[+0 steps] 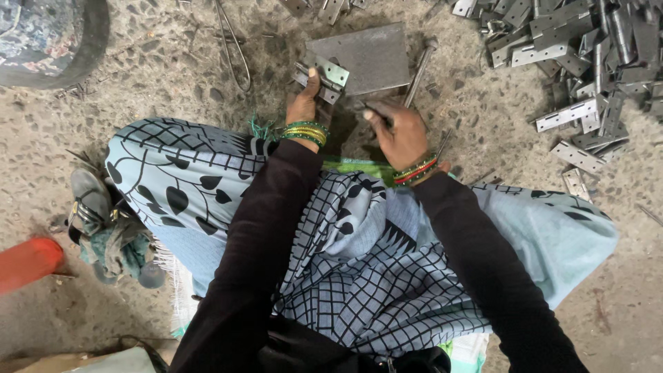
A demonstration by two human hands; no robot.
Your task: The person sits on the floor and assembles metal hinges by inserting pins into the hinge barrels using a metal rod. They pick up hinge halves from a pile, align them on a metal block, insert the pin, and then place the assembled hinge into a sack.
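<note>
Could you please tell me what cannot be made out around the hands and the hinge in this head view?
- Left hand: its fingers cover part of the hinge, so the grip is unclear.
- Right hand: the thin tool it holds is too dark and small to identify.
- Pile of hinges: cut off by the top and right edges.
- Dark round object: cut off at the top-left corner.

Hinge (323, 77) in left hand (304, 103): bright metal, slightly glossy. Flat block (369, 59) beside it: dull grey metal, matt. Hinge pile (577, 62) right of block: same shiny metal. Floor (166, 76): rough, pitted concrete. Bangles (304, 132): glossy. Skirt (359, 242): soft printed cloth.
</note>
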